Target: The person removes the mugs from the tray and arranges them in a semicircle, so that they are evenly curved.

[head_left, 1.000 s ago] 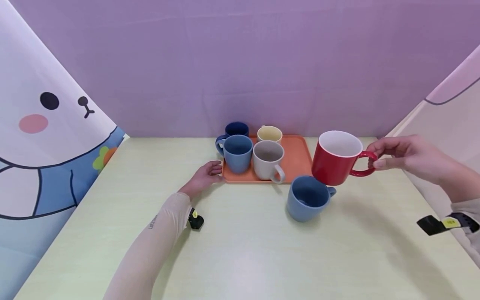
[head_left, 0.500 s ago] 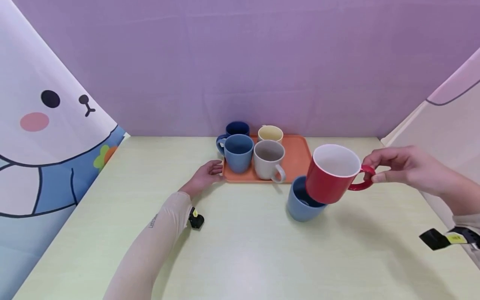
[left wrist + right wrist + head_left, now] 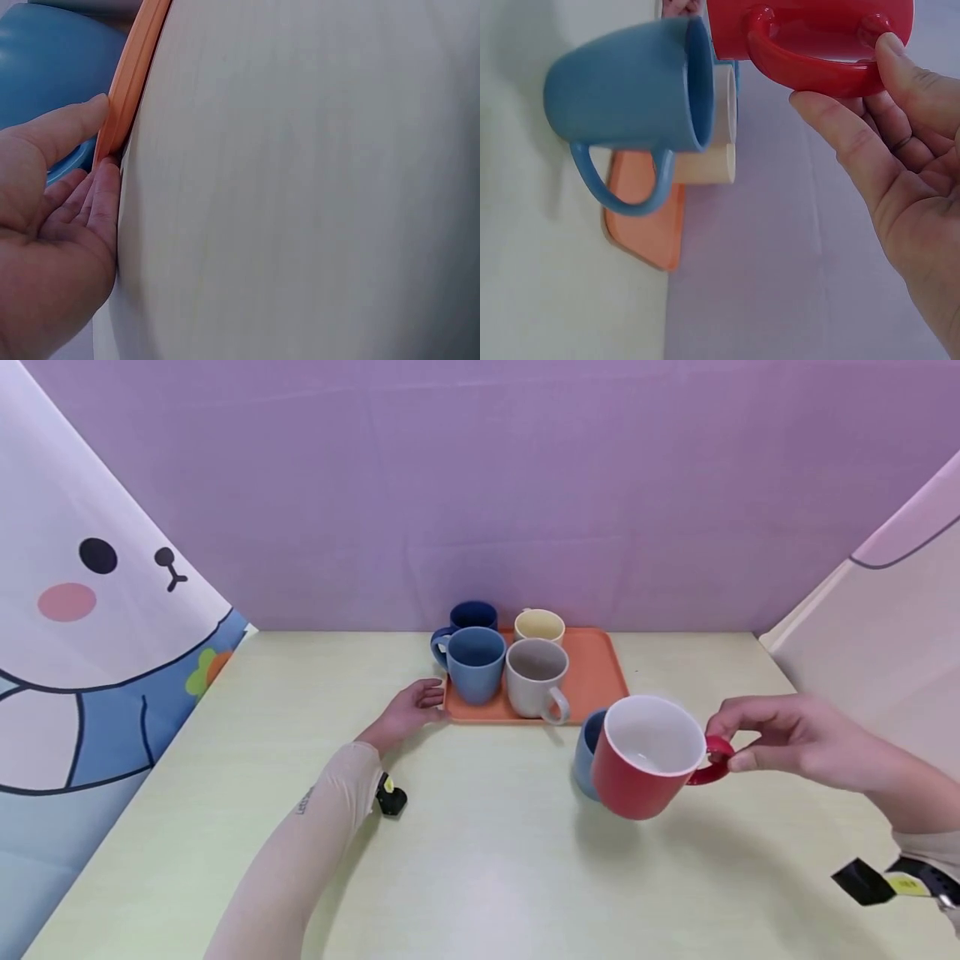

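My right hand [image 3: 787,739] pinches the handle of a red mug [image 3: 637,785] with a white inside. This mug is tilted above the table and overlaps a blue mug [image 3: 588,760] standing behind it. In the right wrist view the thumb and fingers close on the red handle [image 3: 817,71], and the blue mug [image 3: 626,90] shows with its own handle. My left hand [image 3: 408,714] is at the near left corner of an orange tray [image 3: 596,681]. The left wrist view shows its thumb and fingers pinching the tray's rim [image 3: 127,90].
On the tray's left and middle stand a dark blue mug [image 3: 474,614], a blue mug [image 3: 477,664], a cream mug [image 3: 540,625] and a light grey mug [image 3: 534,685]. A purple cloth [image 3: 525,485] hangs behind the pale table [image 3: 480,860].
My right hand has brought the red mug down and left, toward the table's front, and tilted it. It now covers much of the blue mug. My left hand has stayed at the tray.
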`<state>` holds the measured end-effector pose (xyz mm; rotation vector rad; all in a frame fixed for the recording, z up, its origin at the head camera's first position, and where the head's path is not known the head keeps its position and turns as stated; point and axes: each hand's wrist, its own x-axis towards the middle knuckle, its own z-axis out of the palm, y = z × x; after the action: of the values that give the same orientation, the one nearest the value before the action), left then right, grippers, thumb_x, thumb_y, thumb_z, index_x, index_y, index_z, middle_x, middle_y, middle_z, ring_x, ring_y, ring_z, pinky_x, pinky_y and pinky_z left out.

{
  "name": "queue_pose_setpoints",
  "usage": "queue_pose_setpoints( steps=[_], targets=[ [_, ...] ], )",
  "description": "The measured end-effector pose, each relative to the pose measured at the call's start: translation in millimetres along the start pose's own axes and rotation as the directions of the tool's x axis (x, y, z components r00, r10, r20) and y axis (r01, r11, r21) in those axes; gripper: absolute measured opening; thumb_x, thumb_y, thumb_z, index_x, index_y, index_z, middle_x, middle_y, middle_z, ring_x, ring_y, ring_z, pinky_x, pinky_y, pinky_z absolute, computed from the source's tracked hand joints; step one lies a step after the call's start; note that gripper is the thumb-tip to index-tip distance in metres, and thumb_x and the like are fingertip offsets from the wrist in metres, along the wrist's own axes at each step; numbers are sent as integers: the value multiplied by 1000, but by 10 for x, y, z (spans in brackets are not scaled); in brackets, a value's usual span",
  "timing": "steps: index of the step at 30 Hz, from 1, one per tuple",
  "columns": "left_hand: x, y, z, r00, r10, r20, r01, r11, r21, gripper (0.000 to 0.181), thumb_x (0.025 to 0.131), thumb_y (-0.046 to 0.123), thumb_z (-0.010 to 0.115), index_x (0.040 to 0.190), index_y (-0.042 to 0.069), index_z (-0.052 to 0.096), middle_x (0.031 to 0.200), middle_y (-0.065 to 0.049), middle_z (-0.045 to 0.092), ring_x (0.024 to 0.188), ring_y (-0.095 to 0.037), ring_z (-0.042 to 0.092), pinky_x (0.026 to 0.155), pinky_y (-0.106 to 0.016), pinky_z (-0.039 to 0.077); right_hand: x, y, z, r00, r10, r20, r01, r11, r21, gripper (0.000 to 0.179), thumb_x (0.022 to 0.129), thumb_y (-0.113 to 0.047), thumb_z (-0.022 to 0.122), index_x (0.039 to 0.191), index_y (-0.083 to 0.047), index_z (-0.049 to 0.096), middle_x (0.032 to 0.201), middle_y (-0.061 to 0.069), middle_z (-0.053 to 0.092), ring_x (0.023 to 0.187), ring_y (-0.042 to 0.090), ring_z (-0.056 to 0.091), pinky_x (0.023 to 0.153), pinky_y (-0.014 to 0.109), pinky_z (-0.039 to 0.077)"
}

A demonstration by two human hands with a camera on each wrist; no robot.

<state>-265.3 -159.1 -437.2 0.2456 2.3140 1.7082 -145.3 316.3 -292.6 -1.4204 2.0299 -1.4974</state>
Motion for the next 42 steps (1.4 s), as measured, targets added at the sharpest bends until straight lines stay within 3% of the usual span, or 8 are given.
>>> queue_pose_setpoints(
  steps=[6,14,21,29,37,42],
  targets=[
    [-34,33,2,1000,3,0,-3,1000,-2,66,94,-3,62,149,-12,28,147,-32,40,136,-41,42,112,-45,39,-31,93,155,999,-53,4,53,997,64,57,70,41,49,114,7,62,105,13,62,95,20,62,76,26,57],
    [-63,60,1,1000,7,5,-7,1000,-23,66,94,-4,61,149,-12,27,147,-32,39,137,-42,41,112,-46,38,-50,76,307,994,-112,4,111,991,76,63,67,41,51,117,5,61,103,12,60,91,20,57,63,30,52],
    [-48,49,-7,1000,-1,4,1,1000,-14,66,94,-4,62,149,-11,27,147,-32,40,137,-41,41,112,-45,38,-71,119,477,994,-108,23,106,992,72,62,68,39,53,116,1,62,98,11,59,84,19,56,53,32,47],
    [-49,68,8,1000,-2,3,2,1000,-4,66,94,-4,62,149,-12,28,147,-32,41,136,-41,42,112,-45,39,-168,294,654,997,-80,2,79,992,103,60,71,38,54,117,0,62,98,12,59,87,21,60,61,32,55],
    [-48,74,11,1000,-10,2,10,1000,-13,65,94,-4,62,149,-11,28,147,-31,41,136,-40,42,112,-45,39,-254,473,775,995,-95,-24,97,988,119,59,70,38,56,116,2,62,97,13,58,89,22,59,62,32,55],
    [-41,59,9,1000,-20,2,20,1000,-8,65,94,-3,63,150,-10,29,148,-30,41,136,-39,42,111,-44,39,-291,531,813,997,-63,-37,66,994,90,55,72,35,57,115,1,63,98,12,59,91,20,59,63,31,56]
  ],
)
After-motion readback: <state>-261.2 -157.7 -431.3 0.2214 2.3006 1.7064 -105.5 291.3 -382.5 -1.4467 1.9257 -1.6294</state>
